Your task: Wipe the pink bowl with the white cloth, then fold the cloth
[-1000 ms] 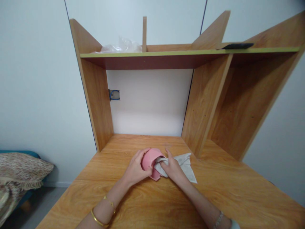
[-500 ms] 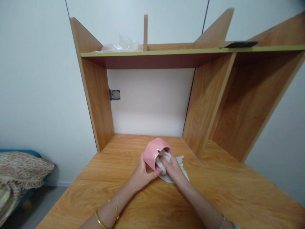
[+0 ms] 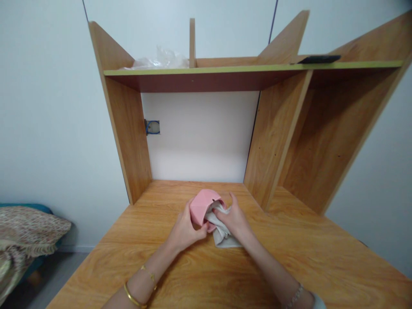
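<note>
Tilted on its side above the desk, a glossy pink faceted bowl (image 3: 201, 204) has its opening turned toward the right and toward me. A small dark notch shows at its rim. My left hand (image 3: 187, 231) grips the bowl from the left, its thumb at the lower rim. A pale grey cloth (image 3: 222, 235) is partly tucked inside the bowl, and the rest hangs down onto the desk. My right hand (image 3: 235, 218) holds the cloth at the bowl's mouth, thumb pressed into it and one finger raised outside the rim. The cloth hides the bowl's inside.
The wooden desk (image 3: 154, 266) runs beneath both hands. Behind it stands a hutch with a shelf (image 3: 225, 68) bearing a clear plastic bag (image 3: 161, 60) and a dark flat object (image 3: 319, 59). An open wall box (image 3: 153, 127) shows wiring. At left is a bed with a patterned blanket (image 3: 32, 225).
Both hands and the bowl have shifted slightly left in view. My right hand has drawn a little out of the bowl, a finger now raised, and the cloth hangs lower.
</note>
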`<state>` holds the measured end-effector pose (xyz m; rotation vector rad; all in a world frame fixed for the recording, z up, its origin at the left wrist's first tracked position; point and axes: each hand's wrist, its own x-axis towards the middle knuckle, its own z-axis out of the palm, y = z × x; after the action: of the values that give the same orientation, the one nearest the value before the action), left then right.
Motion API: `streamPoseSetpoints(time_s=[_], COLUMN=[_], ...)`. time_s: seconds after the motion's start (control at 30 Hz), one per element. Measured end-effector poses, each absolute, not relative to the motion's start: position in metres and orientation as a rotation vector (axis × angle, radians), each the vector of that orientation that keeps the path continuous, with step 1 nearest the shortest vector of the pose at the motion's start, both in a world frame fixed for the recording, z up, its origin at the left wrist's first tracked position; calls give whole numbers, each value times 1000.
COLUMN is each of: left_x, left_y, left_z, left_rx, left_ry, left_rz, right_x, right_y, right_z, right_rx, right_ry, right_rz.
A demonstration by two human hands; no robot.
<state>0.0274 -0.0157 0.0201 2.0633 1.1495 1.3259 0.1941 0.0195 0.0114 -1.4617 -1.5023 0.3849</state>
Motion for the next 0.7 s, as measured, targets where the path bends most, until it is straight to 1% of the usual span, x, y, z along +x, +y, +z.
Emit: streamPoseSetpoints(time_s=[0.1, 0.17, 0.3, 0.4, 0.57, 0.7], left_x=[26, 26, 27, 27, 24, 26], left_y=[-16, -17, -17, -16, -14, -18], left_z=[22, 23, 22, 22, 22, 23], left_rx=[2066, 2036, 2022, 1977, 1921, 2008], left_ry=[1222, 1293, 1384, 1471, 1455, 1416], left_rz=[1291, 1285, 1306, 1306, 1314, 1281], right_x=[194, 193, 190, 188, 186, 191], right_y=[13, 10, 10, 9, 3, 3], right_z=[21, 23, 16, 11, 17, 25], right_rx=[-1625, -1650, -1543, -1484, -1618, -1652], right_ry=[-1587, -1618, -1609, -1648, -1808, -1808], right_rz=[322, 288, 292, 217, 23, -78])
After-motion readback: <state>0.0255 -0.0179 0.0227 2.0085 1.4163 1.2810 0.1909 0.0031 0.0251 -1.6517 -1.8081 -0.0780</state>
